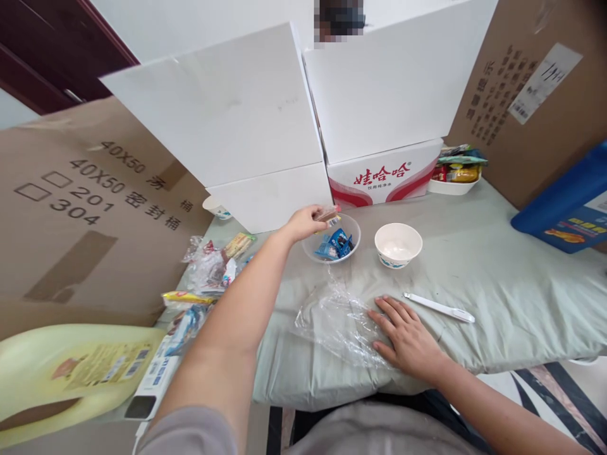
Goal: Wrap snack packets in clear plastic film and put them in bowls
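Observation:
My left hand [302, 225] is closed around a small brown packaged snack [325, 215] with a reddish end, just above a clear plastic bowl [356, 243]. Several blue wrapped packets [339, 242] lie inside that bowl. Palm down on the cloth-covered table, my right hand [411, 341] has its fingers spread and holds nothing. Its fingertips touch the edge of a crumpled clear plastic bag [327, 323]. To the right of the bag lies a slim white utility knife [441, 308]. A white bowl with a blue pattern [398, 260] stands beside the clear one.
White cartons [384, 180] wall off the back, with large brown boxes [85, 221] at the sides. Packaged snacks [208, 268] and a yellow jug [90, 373] sit at left. A filled white dish [458, 186] and a blue container [564, 208] stand at right.

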A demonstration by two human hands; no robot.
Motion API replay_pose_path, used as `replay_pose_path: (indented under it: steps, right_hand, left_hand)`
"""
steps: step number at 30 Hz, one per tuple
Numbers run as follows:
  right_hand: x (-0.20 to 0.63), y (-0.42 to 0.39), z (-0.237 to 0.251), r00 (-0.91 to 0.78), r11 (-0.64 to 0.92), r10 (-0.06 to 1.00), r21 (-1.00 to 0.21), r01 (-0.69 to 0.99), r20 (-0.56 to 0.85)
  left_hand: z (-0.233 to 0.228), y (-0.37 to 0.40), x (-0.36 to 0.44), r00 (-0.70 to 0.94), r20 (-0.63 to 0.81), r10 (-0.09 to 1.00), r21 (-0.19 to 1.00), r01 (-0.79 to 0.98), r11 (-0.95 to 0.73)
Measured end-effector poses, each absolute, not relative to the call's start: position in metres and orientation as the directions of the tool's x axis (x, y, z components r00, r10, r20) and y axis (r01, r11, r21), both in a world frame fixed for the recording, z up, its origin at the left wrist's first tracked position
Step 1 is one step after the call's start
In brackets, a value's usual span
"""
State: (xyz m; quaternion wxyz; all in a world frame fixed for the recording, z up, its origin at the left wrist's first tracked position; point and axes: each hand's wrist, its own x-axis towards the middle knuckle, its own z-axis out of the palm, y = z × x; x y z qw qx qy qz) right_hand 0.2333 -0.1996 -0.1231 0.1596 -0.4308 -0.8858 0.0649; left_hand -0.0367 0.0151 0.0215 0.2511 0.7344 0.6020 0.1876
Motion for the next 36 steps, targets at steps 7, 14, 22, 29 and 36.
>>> replay_pose_path:
  steps: [7,14,22,29,36]
  right_hand:
    - [0.236,-0.199,-0.125,-0.583,0.629,0.777,-0.270,0.729,0.238]
    - [0.236,-0.199,-0.126,-0.580,0.628,0.778,-0.279,0.727,0.239]
    - [0.236,-0.198,-0.127,-0.580,0.615,0.788,-0.301,0.729,0.206]
    - [0.237,-0.198,-0.125,-0.575,0.605,0.795,-0.312,0.732,0.191]
    - [0.233,-0.199,-0.125,-0.580,0.617,0.787,-0.271,0.739,0.210]
  left_hand:
    - [0.016,0.045,-0.020,0.272,-0.005,0.962,0.390,0.887,-0.249]
    - [0.016,0.031,-0.008,0.441,0.068,0.895,0.204,0.872,-0.445]
    - [0.001,0.034,0.033,0.689,0.022,0.725,-0.178,0.716,-0.675]
    - [-0.004,0.010,0.028,0.532,0.262,0.805,-0.034,0.839,-0.543]
    - [-0.028,-0.116,0.011,0.768,0.434,0.470,0.140,0.458,-0.878]
